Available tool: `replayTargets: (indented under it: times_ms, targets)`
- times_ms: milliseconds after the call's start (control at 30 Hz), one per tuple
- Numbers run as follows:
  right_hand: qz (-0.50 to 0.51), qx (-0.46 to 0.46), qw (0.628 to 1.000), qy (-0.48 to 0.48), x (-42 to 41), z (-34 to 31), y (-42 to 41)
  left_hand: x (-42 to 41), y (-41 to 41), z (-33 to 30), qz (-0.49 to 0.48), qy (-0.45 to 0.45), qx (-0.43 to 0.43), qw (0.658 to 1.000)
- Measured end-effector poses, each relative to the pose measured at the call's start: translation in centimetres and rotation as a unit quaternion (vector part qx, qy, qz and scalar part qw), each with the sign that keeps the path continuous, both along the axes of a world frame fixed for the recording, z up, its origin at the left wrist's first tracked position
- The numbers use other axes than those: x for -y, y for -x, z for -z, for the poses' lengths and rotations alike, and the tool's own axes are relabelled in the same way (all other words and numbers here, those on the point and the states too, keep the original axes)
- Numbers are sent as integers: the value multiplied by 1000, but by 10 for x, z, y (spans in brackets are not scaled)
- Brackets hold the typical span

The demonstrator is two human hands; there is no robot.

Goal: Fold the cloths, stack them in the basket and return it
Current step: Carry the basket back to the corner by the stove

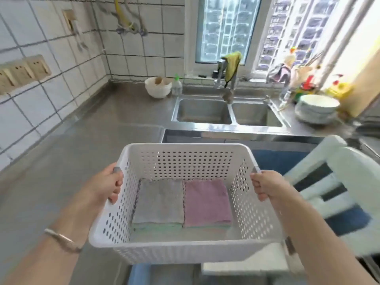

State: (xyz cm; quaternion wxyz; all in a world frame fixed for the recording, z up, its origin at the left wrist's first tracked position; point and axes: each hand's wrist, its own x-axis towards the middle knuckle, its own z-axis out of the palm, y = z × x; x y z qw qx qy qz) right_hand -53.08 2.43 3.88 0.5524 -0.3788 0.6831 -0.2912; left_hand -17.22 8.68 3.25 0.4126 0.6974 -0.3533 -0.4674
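Observation:
A white perforated plastic basket (185, 161) is held up in the air in front of me, over the near edge of the steel counter. My left hand (109, 186) grips its left rim and my right hand (267, 186) grips its right rim, thumbs inside. On the basket floor lie two stacks of folded cloths side by side: a grey cloth (159, 202) tops the left stack and a pink cloth (207, 202) tops the right one, with green cloth edges showing beneath.
The steel counter (98, 130) runs left and back to a double sink (226, 113) with a tap. A white bowl (158, 87) and a bottle stand behind it, stacked plates (317, 109) at right. A white chair (339, 182) stands at my right.

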Motion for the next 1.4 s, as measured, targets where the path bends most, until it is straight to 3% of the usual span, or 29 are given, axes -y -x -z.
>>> replayTargets:
  times_ms: [200, 467, 867, 1167, 1400]
  targets:
    - [130, -85, 988, 9, -104, 7, 139, 21, 133, -9, 147, -16, -9, 989]
    - [266, -52, 962, 16, -262, -13, 296, -21, 327, -21, 304, -20, 36, 952]
    - [490, -67, 869, 11, -460, -16, 451, -89, 597, -16, 526, -4, 12, 850]
    - [583, -54, 810, 40, -460, -27, 547, -50, 760, -34, 618, 30, 7, 786]
    - [589, -25, 804, 78, -375, -31, 624, 42, 853, -57, 612, 31, -17, 790]
